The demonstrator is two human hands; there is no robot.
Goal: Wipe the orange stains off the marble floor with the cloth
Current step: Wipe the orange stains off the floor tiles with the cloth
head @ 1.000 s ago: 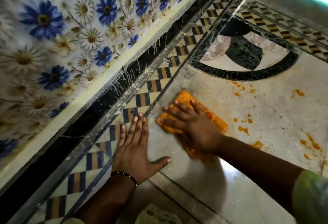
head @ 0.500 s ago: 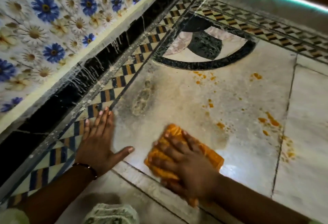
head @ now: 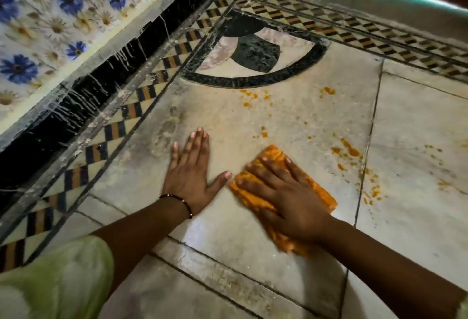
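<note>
Orange, folded and creased, the cloth (head: 283,192) lies flat on the pale marble floor (head: 253,126) in the head view, low and right of centre, its far corner pointing up-frame. No brand, label or writing can be read on it or on anything nearby.

The right hand (head: 286,199) lies palm down on the cloth with its fingers spread, covering most of the middle; cloth shows beyond the fingertips, along the right edge and under the wrist. The left hand (head: 191,174) rests flat on bare marble just beside the cloth, fingers together and pointing up-frame, thumb stretched out toward the cloth's near-left edge; it holds nothing. A thin dark beaded bracelet (head: 177,201) circles the left wrist, and a pale green sleeve (head: 55,278) fills the lower left corner.

The orange stains (head: 347,150) are scattered as small blots and specks ahead of and to the right of the cloth, some along a floor joint, with another cluster (head: 253,96) near the black arc inlay (head: 253,80). A checkered border strip (head: 131,108) of dark, tan and pale pieces runs diagonally at left. Beyond it rises a wall of floral tile (head: 50,15) with blue and white daisies.
</note>
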